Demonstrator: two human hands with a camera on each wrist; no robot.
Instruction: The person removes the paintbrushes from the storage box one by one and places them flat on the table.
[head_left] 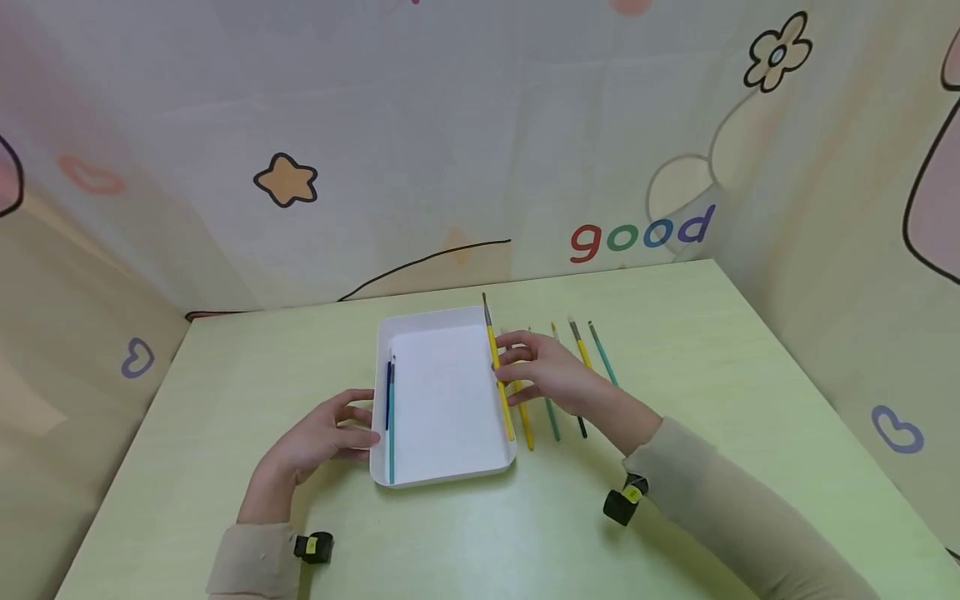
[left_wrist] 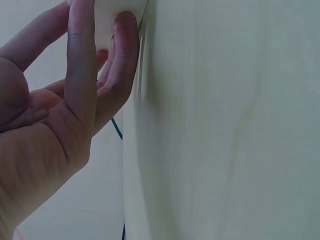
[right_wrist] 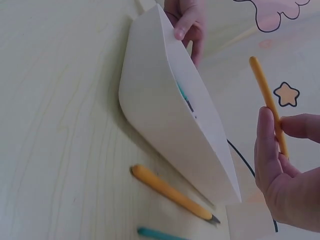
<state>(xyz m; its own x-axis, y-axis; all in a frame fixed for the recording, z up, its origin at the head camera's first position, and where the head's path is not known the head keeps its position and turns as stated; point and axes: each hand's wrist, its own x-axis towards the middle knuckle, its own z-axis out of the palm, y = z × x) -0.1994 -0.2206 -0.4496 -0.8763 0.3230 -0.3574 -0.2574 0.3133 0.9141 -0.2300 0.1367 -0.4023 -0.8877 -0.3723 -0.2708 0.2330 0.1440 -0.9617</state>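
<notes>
A white rectangular tray (head_left: 450,400) lies on the table. Along its left wall are a dark blue paintbrush (head_left: 388,400) and a teal paintbrush (head_left: 392,454). My left hand (head_left: 326,433) holds the tray's left edge, thumb at the rim and fingers against the outer wall. Between thumb and fingers, my right hand (head_left: 543,367) pinches a yellow paintbrush (head_left: 505,407) over the tray's right side, bristles pointing away from me. In the right wrist view, this yellow handle (right_wrist: 261,75) is raised above the rim.
Several more paintbrushes lie right of the tray: a yellow one (head_left: 527,425), a teal one (head_left: 552,421), a black-handled one (head_left: 582,427), another yellow one (head_left: 580,343) and another teal one (head_left: 602,354). Some are partly hidden by my right hand and forearm. A printed curtain (head_left: 420,150) hangs behind the table.
</notes>
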